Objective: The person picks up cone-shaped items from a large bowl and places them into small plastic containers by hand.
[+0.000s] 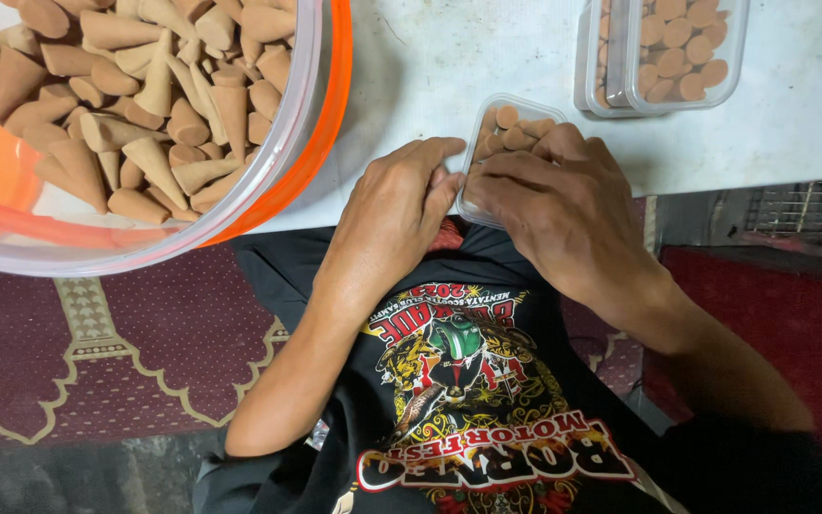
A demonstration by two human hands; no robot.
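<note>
A small clear plastic box [516,107] with brown incense cones standing in it sits at the near edge of the white table [449,67]. My right hand [554,205] lies over the box's near half, fingers curled onto the cones. My left hand [397,205] rests against the box's left side, fingertips touching its rim. Whether either hand pinches a cone is hidden by the fingers.
A large clear tub with an orange rim [311,124] full of loose tan incense cones [145,95] fills the upper left. Filled clear boxes [673,52] stand at the table's far right. A patterned maroon carpet [78,352] lies below.
</note>
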